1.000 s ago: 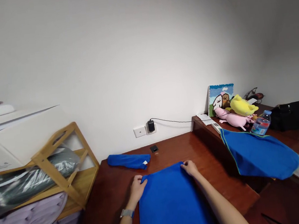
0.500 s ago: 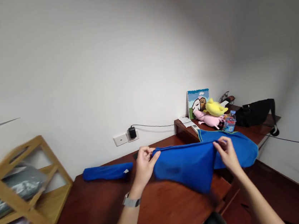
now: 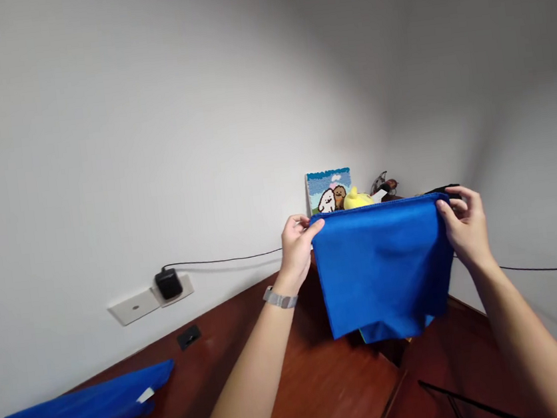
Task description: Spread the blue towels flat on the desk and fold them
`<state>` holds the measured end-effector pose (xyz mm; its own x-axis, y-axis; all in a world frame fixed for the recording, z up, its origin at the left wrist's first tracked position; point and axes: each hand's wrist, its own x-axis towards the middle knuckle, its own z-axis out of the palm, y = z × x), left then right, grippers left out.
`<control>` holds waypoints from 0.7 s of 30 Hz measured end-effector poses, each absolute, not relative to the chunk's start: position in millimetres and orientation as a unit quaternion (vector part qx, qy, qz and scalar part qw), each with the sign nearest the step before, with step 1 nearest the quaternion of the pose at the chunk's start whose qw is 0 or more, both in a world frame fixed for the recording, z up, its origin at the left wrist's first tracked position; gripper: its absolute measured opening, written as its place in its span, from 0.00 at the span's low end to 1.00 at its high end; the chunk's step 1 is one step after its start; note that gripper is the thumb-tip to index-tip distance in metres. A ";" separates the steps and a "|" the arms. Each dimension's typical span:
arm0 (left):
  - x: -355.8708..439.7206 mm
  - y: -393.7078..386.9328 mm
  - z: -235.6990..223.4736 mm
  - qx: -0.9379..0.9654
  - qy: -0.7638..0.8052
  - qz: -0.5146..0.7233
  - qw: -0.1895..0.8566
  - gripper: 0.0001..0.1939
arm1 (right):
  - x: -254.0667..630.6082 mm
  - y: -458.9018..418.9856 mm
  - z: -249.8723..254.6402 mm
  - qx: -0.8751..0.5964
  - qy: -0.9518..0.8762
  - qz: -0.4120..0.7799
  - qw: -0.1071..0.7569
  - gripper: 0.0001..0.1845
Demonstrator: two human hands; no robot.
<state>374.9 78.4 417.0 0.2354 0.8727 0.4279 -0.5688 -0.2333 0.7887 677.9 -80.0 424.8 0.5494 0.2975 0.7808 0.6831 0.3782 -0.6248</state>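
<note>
A blue cloth (image 3: 380, 261) hangs stretched out between my two hands, its top edge nearly level. My left hand (image 3: 298, 243) pinches the upper left corner; a grey band circles that wrist. At the upper right corner, my right hand (image 3: 466, 224) has thumb and fingers closed on the fabric. Below the cloth's lower edge shows part of another blue cloth (image 3: 390, 330), mostly hidden behind it. On the desk at far left lies a folded blue cloth (image 3: 80, 407) with a small white tag.
The brown desk (image 3: 322, 372) runs along the wall. Behind the held cloth stand a dog picture (image 3: 330, 189) and a yellow plush toy (image 3: 358, 198), partly covered. A black plug (image 3: 168, 284) sits in the wall socket, its cable running right.
Both hands have raised the cloth, and it now hangs flatter and squarer, covering the pink toy and bottle. My view has turned right; the wooden rack has left the picture.
</note>
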 end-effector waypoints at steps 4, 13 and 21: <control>366.0 58.8 436.0 0.528 0.086 0.603 0.592 0.23 | 668.7 -108.3 439.0 -0.517 -0.455 -0.181 0.702 0.27; 424.5 81.5 419.5 0.575 0.084 0.595 0.556 0.21 | 732.1 -116.6 430.9 -0.579 -0.419 -0.178 0.676 0.32; 491.4 154.8 314.4 0.597 0.305 0.556 0.491 0.14 | 795.2 -2.6 307.9 -0.750 -0.365 -0.090 0.544 0.24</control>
<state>491.4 154.8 314.4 0.1964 0.9105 0.3639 -0.1808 -0.3311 0.9261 795.2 -2.6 307.9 0.7167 0.4503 0.5325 0.6460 -0.1410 -0.7502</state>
